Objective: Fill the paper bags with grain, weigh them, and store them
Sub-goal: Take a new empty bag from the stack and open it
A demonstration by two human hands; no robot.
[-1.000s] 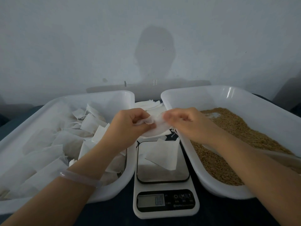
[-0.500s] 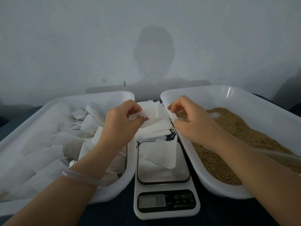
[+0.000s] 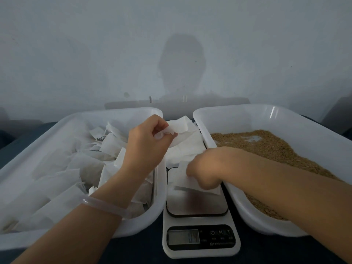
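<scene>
Two white plastic tubs were the largest things, one on either side of the scale. The left tub held a loose heap of paper bags. They were thin, white and slightly see-through, and lay crumpled and overlapping at all angles. The right tub held brown grain, spread unevenly, with a small pale patch in its far part.

Both tubs' inner walls stood just beside the scale, so the only room between them was the narrow channel that the scale itself filled. A strip of dark tabletop showed in front of the scale. The scale was white with a steel platform and a dim display, its reading too blurred to tell. Behind the scale lay a stack of flat bags.

The right forearm crossed the grain tub's rim nearest the scale. The right hand sat over the far half of the platform, fingers curled down onto a second paper bag lying there. I could not tell whether they pinched it or only pressed it.

The left hand was raised above the far end of the scale, close to the left tub's rim. It pinched an empty paper bag between thumb and fingertips, the paper bunched at the grip. A clear bracelet circled the left wrist.
</scene>
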